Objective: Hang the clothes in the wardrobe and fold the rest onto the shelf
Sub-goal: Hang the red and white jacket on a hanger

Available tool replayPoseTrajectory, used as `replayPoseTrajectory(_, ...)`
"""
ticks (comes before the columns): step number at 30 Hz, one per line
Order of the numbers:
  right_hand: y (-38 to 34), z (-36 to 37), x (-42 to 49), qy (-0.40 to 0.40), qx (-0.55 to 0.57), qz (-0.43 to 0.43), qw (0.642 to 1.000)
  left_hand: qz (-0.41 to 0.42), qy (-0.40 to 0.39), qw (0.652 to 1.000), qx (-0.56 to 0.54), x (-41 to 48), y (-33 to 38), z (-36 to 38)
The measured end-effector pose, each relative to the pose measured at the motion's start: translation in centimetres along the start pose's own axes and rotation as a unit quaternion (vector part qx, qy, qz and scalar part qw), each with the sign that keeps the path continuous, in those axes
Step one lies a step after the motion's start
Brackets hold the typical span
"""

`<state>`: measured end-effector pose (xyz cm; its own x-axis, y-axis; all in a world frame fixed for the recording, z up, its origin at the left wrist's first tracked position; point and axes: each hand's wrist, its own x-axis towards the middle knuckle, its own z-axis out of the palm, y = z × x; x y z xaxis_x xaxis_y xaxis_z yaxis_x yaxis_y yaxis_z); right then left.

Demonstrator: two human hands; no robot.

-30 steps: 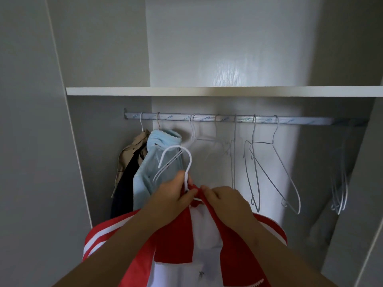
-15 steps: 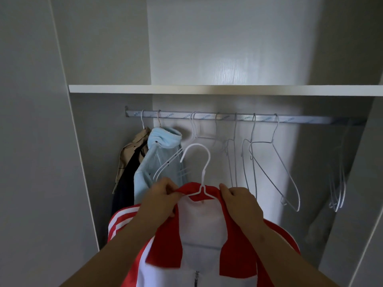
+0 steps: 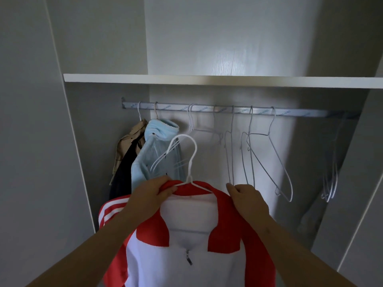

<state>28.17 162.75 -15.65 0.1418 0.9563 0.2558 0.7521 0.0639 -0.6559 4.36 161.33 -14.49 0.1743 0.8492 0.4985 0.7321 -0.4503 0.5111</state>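
On the jacket (image 3: 187, 216), left hand (image 3: 152, 192), right hand (image 3: 246, 198) wider apart

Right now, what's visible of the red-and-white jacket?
The jacket is white-bodied with a red collar, red sleeves, white stripes on one shoulder and a front zip. It looks like smooth sportswear fabric. It faces the camera on a white wire hanger, below the rail, not yet hooked. The left hand and right hand grip its collar either side.
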Motion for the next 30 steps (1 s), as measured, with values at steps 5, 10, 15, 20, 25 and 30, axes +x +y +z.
replayPoseTrajectory(5,-0.2,1.3,-0.2,-0.103,0.107,0.088,0.985,-0.128,0.082,0.972,0.181,-0.9,0.1,1.5)
replayPoseTrajectory(10,0.1,2.7,-1.4,-0.167,0.217,0.153,0.950,-0.365,-0.055,0.897,-0.243,-1.9,2.1,4.1)
replayPoseTrajectory(15,-0.9,3.7,-2.4,-0.232,0.179,0.133,0.947,-0.465,-0.044,0.781,-0.416,-1.6,2.6,6.5)
replayPoseTrajectory(20,-1.7,2.8,-3.7,-0.356,0.144,0.077,0.920,-0.506,-0.004,0.747,-0.431,-1.0,1.7,6.9)
replayPoseTrajectory(25,-1.8,2.0,-3.7,-0.326,0.201,0.112,0.917,-0.477,-0.084,0.826,-0.289,-2.3,0.0,5.4)
replayPoseTrajectory(30,-1.5,3.0,-3.6,-0.274,0.247,0.178,0.912,-0.443,-0.172,0.859,-0.189,-5.7,-2.3,1.4)
